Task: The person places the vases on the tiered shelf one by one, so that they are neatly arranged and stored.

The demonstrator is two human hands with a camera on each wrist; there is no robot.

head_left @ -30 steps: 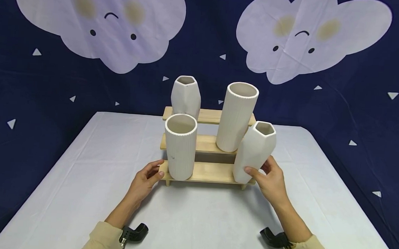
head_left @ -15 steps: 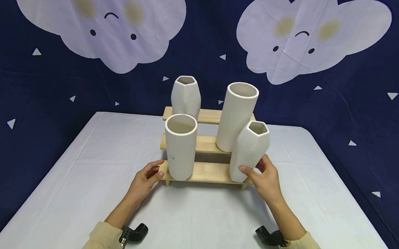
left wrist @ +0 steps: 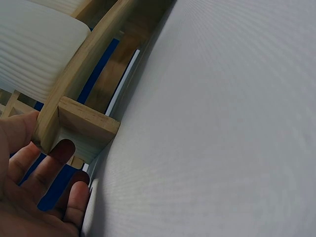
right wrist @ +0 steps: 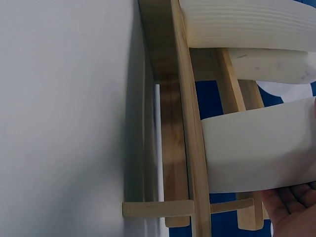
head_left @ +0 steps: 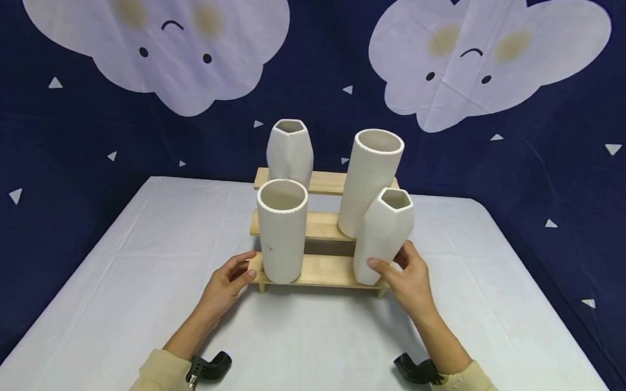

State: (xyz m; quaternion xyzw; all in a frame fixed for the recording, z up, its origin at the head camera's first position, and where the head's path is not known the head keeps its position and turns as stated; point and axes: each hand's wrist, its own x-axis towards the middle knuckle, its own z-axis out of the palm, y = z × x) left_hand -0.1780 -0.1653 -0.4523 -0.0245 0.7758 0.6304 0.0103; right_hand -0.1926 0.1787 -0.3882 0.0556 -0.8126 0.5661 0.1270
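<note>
My right hand (head_left: 407, 279) holds a white faceted vase (head_left: 385, 233) low on its side, thumb across the front. The vase's base is at the right part of the lowest step of a wooden three-tier stand (head_left: 330, 271), and it tilts slightly to the right. In the right wrist view the base of the faceted vase (right wrist: 256, 153) meets the step's front board. My left hand (head_left: 225, 286) pinches the left end of the lowest step. The left wrist view shows the thumb on top of the board (left wrist: 49, 118) and fingers beneath it.
A ribbed white cylinder vase (head_left: 282, 235) stands at the lowest step's left. Another ribbed vase (head_left: 370, 181) is on the middle step, right, behind the held one. A second faceted vase (head_left: 291, 152) stands top left. White cloth covers the table (head_left: 303, 350); a dark cloud-print curtain (head_left: 321, 58) hangs behind.
My right hand has shifted the faceted vase leftward along the lowest step, and the vase leans a little less. My left hand stays at the stand's left end.
</note>
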